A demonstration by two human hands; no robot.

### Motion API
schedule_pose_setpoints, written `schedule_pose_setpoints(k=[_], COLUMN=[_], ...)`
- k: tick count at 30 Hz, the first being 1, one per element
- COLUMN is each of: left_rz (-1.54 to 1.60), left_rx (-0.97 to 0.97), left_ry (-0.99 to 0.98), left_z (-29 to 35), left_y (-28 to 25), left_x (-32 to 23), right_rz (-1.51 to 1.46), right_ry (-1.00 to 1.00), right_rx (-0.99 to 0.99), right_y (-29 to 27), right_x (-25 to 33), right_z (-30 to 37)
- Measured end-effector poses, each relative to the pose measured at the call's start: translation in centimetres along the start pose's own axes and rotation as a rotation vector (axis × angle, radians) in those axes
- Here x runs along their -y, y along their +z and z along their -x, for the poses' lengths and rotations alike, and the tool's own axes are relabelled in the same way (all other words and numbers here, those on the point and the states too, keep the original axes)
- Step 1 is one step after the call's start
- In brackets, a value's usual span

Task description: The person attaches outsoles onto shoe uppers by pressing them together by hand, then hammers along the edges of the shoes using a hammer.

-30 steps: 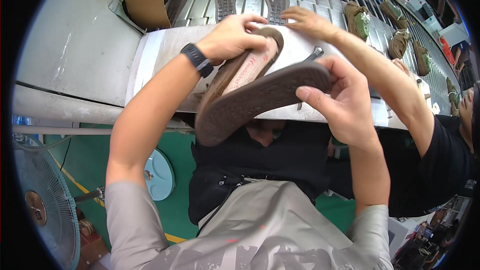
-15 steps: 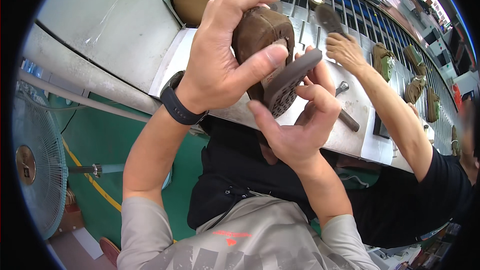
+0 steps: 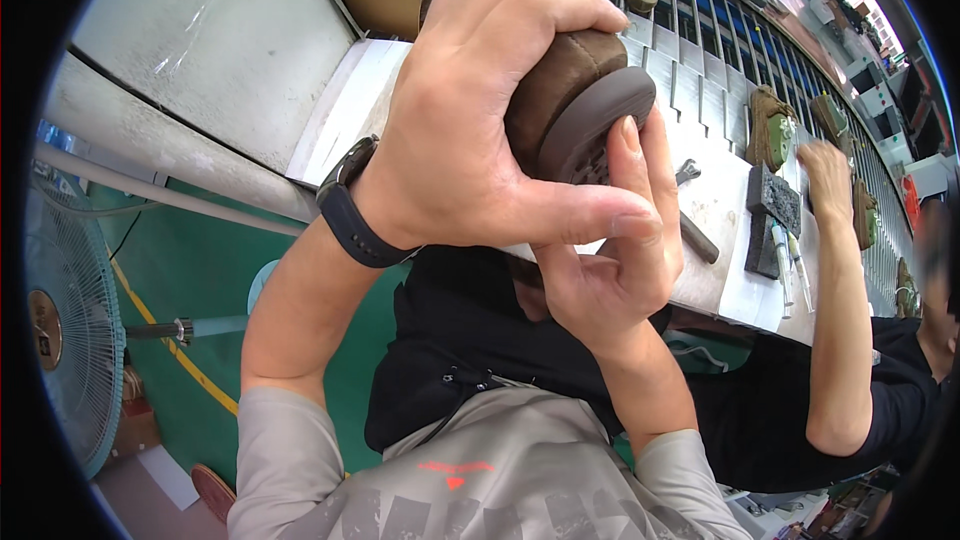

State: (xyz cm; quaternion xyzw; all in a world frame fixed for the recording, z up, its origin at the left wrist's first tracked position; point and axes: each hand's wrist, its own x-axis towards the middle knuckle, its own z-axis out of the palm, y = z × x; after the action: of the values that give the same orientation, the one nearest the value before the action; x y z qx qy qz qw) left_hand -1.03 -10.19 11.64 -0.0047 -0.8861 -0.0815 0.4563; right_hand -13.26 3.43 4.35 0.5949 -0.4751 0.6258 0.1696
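A brown shoe upper and a dark grey sole are held together above the bench edge, the sole lying against the underside of the upper. My left hand wraps round the upper, its fingers over the far side and its thumb stretched across toward my right hand. From below, my right hand grips the sole, with fingertips on its patterned tread. The heel end and much of the tread are hidden behind my hands.
On the bench lie a metal-tipped tool, a dark bar, black blocks and white brushes or pens. A co-worker's hand is beside shoes on the roller conveyor. A fan stands left.
The sole has swung up against the upper, closing the gap between them. My left thumb moved off the upper toward my right hand. The co-worker's hand moved right, without the visible sole.
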Motion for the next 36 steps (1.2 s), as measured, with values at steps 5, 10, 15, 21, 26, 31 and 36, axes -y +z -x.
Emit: schedule_pose_setpoints(k=[5,10,15,21,26,31,36], left_rz=[-0.016,-0.021,-0.038,-0.053,-0.051,0.000,0.729], left_rx=[-0.010,-0.005,-0.010,-0.049,-0.075,-0.169,-0.324], left_ry=[0.040,0.053,0.052,0.056,0.055,-0.094,-0.789], left_z=[-0.1,-0.2,-0.2,-0.1,-0.4,-0.4,1.2], left_y=[0.2,0.4,0.5,1.0,1.1,1.9,5.0], left_x=[-0.1,-0.4,-0.7,-0.9,-1.4,-0.8,3.1], right_rz=[-0.024,-0.013,-0.010,-0.027,-0.057,0.020,-0.017], right_ry=[0.022,0.037,0.022,0.011,0.012,-0.029,0.282], right_rx=[-0.001,0.014,0.000,-0.015,0.018,0.098,0.296], right_y=[-0.3,-0.7,-0.7,-0.7,-1.2,-1.2,-1.0], right_x=[0.2,0.6,0.3,0.3,0.5,-0.5,-2.2], right_z=[0.0,0.0,0.2,0.5,0.5,-0.6,-2.0])
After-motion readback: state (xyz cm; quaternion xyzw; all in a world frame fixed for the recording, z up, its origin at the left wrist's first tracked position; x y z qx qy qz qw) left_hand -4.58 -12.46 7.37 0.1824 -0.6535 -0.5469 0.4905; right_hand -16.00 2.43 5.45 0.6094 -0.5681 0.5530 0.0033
